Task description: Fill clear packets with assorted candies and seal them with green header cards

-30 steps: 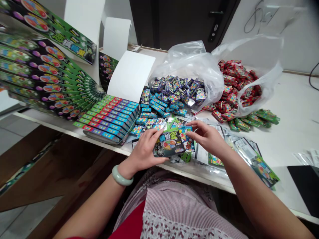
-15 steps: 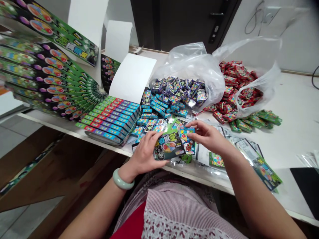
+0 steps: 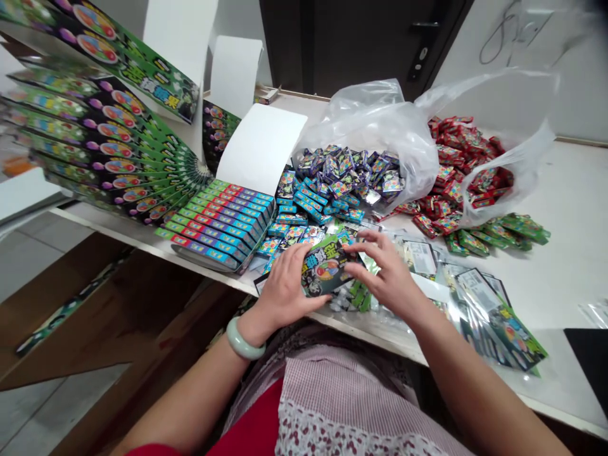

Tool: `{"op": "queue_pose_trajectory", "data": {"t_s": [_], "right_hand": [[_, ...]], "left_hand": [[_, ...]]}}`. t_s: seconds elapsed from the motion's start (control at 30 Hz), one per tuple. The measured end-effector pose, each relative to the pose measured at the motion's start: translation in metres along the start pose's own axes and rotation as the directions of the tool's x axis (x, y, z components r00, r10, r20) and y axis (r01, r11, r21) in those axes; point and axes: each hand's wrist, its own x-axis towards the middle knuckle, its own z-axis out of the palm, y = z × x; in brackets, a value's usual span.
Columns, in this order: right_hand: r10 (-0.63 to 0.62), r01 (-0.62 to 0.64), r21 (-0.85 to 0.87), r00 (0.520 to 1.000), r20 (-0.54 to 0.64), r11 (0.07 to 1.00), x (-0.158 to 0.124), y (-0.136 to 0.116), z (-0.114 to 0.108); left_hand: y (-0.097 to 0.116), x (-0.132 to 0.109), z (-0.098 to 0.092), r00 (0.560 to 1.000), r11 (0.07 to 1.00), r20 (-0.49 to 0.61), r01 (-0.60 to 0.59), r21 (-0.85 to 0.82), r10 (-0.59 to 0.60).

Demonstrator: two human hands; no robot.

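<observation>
My left hand point(image 3: 287, 285) is wrapped round the left end of a dark green printed packet point(image 3: 325, 269), its thumb along the lower edge. At the packet's right end are the bent, parted fingertips of my right hand point(image 3: 380, 269), touching it, with no separate item showing between them. A sliver of blue point(image 3: 345, 238) shows at the packet's upper right corner. Beneath and beyond the hands lie small blue candy boxes point(image 3: 308, 196), with purple ones point(image 3: 342, 168) spilling from a clear plastic bag point(image 3: 415, 149).
Red boxes point(image 3: 451, 152) and green boxes point(image 3: 475, 242) lie at the right. Flat printed packets in clear film point(image 3: 503, 316) sit near the front edge. At the left stands a display carton point(image 3: 223, 218) of coloured boxes beside fanned printed cards point(image 3: 123, 149). A dark door point(image 3: 351, 44) is behind.
The small blue box that my right hand held beside the packet is now almost out of sight at the packet's right end. My right fingers have spread. The view has shifted slightly left.
</observation>
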Motion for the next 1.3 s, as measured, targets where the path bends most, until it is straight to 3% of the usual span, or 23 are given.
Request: {"op": "queue_pose_trajectory", "data": {"t_s": [0.1,0.17,0.23,0.33,0.43,0.5,0.57,0.63,0.7,0.77,0.83,0.9,1.0,1.13,1.3], "right_hand": [[0.091,-0.085,0.173,0.996,-0.023,0.981,-0.013,-0.003,0.008],[0.167,-0.137,0.256,0.981,-0.098,0.957,-0.016,-0.001,0.006],[0.161,-0.136,0.244,0.983,-0.085,0.960,-0.015,0.001,-0.003],[0.089,-0.100,0.134,0.993,0.083,0.986,-0.013,0.004,-0.021],[0.087,-0.105,0.059,0.966,0.245,0.993,-0.015,0.007,-0.032],[0.084,-0.105,0.050,0.946,0.314,0.993,-0.019,0.007,-0.032],[0.058,-0.078,0.051,0.949,0.311,0.996,-0.022,0.007,-0.026],[0.054,-0.076,0.097,0.975,0.218,0.992,-0.028,0.005,-0.015],[0.117,-0.120,0.254,0.993,0.030,0.960,-0.036,0.004,-0.002],[0.226,-0.145,0.453,0.965,-0.130,0.880,-0.046,0.004,0.011],[0.297,-0.144,0.562,0.935,-0.192,0.815,-0.056,0.004,0.021],[0.315,-0.143,0.568,0.924,-0.216,0.810,-0.062,0.005,0.027],[0.246,-0.106,0.459,0.935,-0.256,0.882,-0.065,0.004,0.026],[0.146,-0.081,0.335,0.974,-0.174,0.939,-0.058,0.005,0.012],[0.220,-0.182,0.432,0.975,-0.039,0.883,-0.041,0.006,-0.004]], "left_hand": [[0.010,0.003,-0.001,0.996,0.994,-0.021,0.083,-0.073,-0.084],[0.016,0.005,0.002,0.991,0.961,0.018,0.131,-0.242,-0.130],[0.021,0.005,0.007,0.980,0.843,0.082,0.198,-0.499,-0.182],[0.028,-0.001,0.020,0.950,0.549,0.164,0.289,-0.784,-0.266],[0.032,-0.015,0.030,0.926,0.361,0.233,0.335,-0.870,-0.297],[0.031,-0.023,0.032,0.911,0.299,0.285,0.373,-0.878,-0.299],[0.028,-0.027,0.030,0.904,0.264,0.325,0.397,-0.879,-0.279],[0.023,-0.027,0.026,0.914,0.247,0.332,0.386,-0.889,-0.233],[0.018,-0.025,0.022,0.930,0.243,0.315,0.354,-0.903,-0.188],[0.014,-0.023,0.019,0.939,0.236,0.303,0.335,-0.912,-0.162],[0.013,-0.023,0.017,0.941,0.238,0.303,0.332,-0.913,-0.154],[0.013,-0.023,0.015,0.941,0.260,0.304,0.334,-0.906,-0.151],[0.016,-0.023,0.012,0.941,0.305,0.307,0.337,-0.891,-0.143],[0.019,-0.021,0.010,0.943,0.368,0.308,0.332,-0.869,-0.124],[0.028,-0.003,0.011,0.964,0.562,0.015,0.167,-0.810,-0.266]]}}
